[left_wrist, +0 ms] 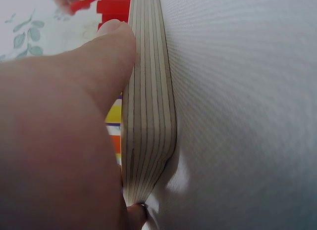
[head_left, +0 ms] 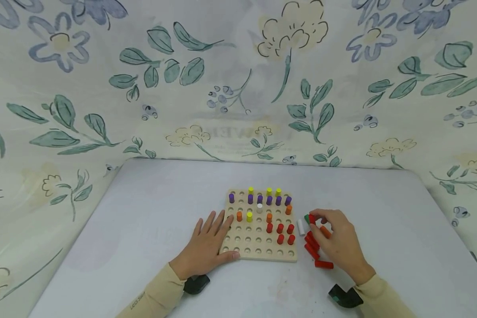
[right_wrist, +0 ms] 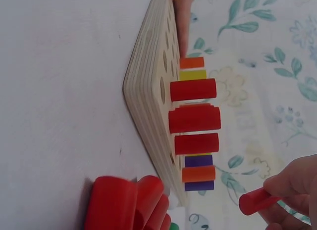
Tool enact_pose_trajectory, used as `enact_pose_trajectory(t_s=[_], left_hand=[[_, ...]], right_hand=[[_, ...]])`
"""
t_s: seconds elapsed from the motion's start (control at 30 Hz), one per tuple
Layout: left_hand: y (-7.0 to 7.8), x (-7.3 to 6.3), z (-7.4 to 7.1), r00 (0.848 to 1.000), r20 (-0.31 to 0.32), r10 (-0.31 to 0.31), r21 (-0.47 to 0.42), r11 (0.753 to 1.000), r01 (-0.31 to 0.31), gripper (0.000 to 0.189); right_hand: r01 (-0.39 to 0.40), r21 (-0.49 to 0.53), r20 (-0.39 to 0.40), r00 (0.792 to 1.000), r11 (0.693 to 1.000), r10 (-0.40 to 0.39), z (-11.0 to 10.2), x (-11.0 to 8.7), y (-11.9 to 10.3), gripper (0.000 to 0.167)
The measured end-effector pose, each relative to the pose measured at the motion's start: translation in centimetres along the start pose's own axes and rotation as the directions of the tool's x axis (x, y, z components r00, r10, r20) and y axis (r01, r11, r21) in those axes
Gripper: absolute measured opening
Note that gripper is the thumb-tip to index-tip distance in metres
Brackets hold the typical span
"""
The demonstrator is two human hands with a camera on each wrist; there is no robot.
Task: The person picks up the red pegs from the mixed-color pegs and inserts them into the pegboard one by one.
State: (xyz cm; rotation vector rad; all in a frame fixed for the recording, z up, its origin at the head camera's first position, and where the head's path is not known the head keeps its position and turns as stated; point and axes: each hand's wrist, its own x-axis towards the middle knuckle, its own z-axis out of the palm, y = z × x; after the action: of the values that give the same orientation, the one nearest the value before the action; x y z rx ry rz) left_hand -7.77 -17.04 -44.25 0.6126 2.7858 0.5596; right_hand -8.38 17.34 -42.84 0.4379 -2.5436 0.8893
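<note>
A square wooden pegboard (head_left: pixel 268 255) lies on the table, with rows of round holes. Purple pegs (head_left: pixel 250 199), yellow pegs (head_left: pixel 249 217), orange pegs (head_left: pixel 269 217), red pegs (head_left: pixel 280 239) and one white peg (head_left: pixel 259 208) stand upright in some of them. My left hand (head_left: pixel 206 249) rests with spread fingers along the board's left side, its thumb (left_wrist: pixel 119 42) at the front edge. Right of the board, my right hand (head_left: pixel 339 240) pinches a red peg (right_wrist: pixel 255 201) between thumb and fingers, raised off the table in the right wrist view.
Beside the board's right edge lie several loose red pegs (head_left: pixel 323 264), a white one (head_left: pixel 300 227), a green peg (head_left: pixel 307 218) and an orange peg (head_left: pixel 325 232), partly under the right hand. Behind the white table (head_left: pixel 163 190) hangs a floral cloth (head_left: pixel 230 53).
</note>
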Motion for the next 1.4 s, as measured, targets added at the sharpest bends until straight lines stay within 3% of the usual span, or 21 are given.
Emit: enact_pose_trajectory(t_s=[0.53, 1.07, 1.4], left_hand=[[0.2, 0.3, -0.4, 1.0, 0.002, 0.015, 0.016, 1.0, -0.015, 0.094], [0.0, 0.1, 0.0, 1.0, 0.001, 0.011, 0.009, 1.0, -0.011, 0.094], [0.0, 0.1, 0.1, 1.0, -0.002, 0.01, 0.003, 1.0, -0.01, 0.094]], right_hand=[[0.092, 0.071, -0.052, 0.995, 0.993, -0.089, 1.0, 0.9, -1.2, 0.036], [0.061, 0.108, 0.006, 0.998, 0.992, -0.062, 2.1, 1.1, -2.5, 0.034], [-0.01, 0.129, 0.072, 0.997, 0.992, 0.001, 2.5, 1.1, -3.3, 0.032]])
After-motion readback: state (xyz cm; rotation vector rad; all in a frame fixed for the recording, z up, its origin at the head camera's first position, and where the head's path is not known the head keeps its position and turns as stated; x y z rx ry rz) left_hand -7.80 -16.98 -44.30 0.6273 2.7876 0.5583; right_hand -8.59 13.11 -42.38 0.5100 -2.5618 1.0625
